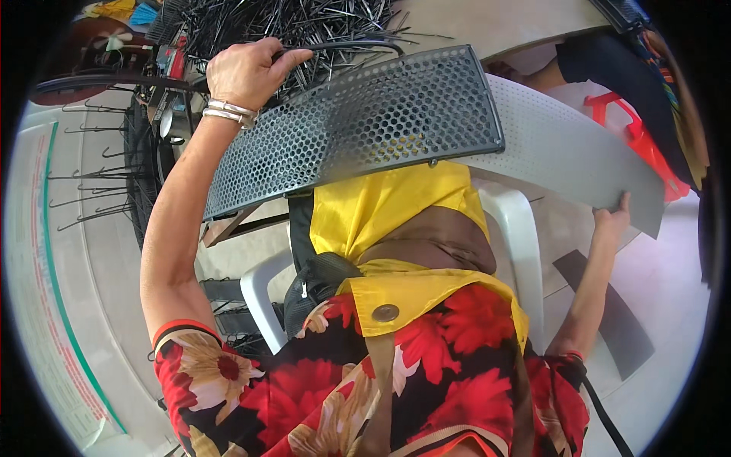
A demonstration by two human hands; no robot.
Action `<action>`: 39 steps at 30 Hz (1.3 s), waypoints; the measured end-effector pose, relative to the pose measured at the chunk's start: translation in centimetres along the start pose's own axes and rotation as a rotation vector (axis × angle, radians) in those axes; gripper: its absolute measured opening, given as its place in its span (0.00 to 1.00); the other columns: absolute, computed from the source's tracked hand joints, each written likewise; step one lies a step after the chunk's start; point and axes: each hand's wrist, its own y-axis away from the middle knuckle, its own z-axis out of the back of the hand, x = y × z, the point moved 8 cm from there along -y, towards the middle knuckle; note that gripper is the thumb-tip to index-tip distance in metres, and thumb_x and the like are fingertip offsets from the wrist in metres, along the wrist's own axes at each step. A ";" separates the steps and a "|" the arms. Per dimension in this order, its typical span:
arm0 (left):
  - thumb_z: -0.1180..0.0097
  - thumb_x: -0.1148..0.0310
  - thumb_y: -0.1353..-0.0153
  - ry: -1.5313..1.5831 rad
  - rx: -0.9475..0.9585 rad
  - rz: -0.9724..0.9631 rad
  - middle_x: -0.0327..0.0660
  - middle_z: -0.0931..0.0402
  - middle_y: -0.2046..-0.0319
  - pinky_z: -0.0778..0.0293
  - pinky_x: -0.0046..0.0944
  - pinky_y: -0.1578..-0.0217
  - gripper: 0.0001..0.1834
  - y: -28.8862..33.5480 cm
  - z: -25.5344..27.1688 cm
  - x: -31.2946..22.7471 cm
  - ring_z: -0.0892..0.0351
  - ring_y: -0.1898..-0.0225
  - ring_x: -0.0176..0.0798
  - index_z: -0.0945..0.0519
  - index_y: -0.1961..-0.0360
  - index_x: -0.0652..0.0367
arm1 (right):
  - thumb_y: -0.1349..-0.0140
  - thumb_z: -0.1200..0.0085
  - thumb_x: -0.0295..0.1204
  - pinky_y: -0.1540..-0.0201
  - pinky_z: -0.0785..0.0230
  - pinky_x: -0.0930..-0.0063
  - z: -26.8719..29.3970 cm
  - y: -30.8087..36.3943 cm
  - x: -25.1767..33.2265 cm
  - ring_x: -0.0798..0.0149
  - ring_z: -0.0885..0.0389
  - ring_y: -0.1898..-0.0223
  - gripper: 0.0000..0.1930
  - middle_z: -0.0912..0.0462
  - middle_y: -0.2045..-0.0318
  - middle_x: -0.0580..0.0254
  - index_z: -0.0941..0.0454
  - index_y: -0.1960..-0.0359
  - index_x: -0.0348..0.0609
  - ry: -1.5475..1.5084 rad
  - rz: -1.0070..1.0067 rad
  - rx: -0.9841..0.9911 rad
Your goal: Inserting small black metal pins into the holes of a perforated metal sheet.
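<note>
Across the middle, above my lap, lies a black perforated metal panel (pixel 365 114) with rows of round holes. My left hand (pixel 251 70), with bracelets at the wrist, is closed at its far edge around a black curved rod (pixel 358 46); the fingertips are hidden. From under the panel's right end a long grey sheet (pixel 571 129) with fine perforations reaches to the right. My right hand (pixel 613 219) grips the near edge of this sheet, with a finger along its underside.
A pile of thin black strips (pixel 289 30) covers the far table. Black hooks (pixel 95 183) stick out at the left. A red plastic stool (pixel 632 129) and another person's dark-clothed leg (pixel 617 68) are at the right. A dark flat strip (pixel 609 320) lies on the floor beside my white chair (pixel 514 228).
</note>
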 end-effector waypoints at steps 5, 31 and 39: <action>0.50 0.37 0.53 0.005 0.010 -0.043 0.38 0.31 0.91 0.35 0.41 0.86 0.27 0.3 0.0 -0.4 0.27 0.86 0.44 0.25 0.86 0.52 | 0.41 0.52 0.35 0.43 0.44 0.53 -0.9 -1.7 -2.3 0.59 0.31 0.48 0.15 0.28 0.51 0.64 0.28 0.53 0.45 0.110 -0.032 0.073; 0.48 0.41 0.51 0.005 -0.054 -0.100 0.37 0.33 0.92 0.39 0.36 0.89 0.23 0.0 -0.2 -0.7 0.30 0.89 0.41 0.23 0.83 0.51 | 0.42 0.51 0.27 0.44 0.42 0.51 -8.0 -7.5 -2.3 0.53 0.33 0.47 0.18 0.30 0.49 0.55 0.33 0.50 0.39 0.298 0.034 0.244; 0.49 0.42 0.50 -0.008 -0.038 -0.047 0.36 0.33 0.92 0.38 0.36 0.88 0.22 0.0 0.0 -0.1 0.30 0.89 0.41 0.21 0.81 0.49 | 0.38 0.59 0.24 0.43 0.41 0.64 -5.7 -1.2 -0.1 0.56 0.33 0.47 0.17 0.35 0.46 0.49 0.38 0.47 0.31 0.678 0.268 0.656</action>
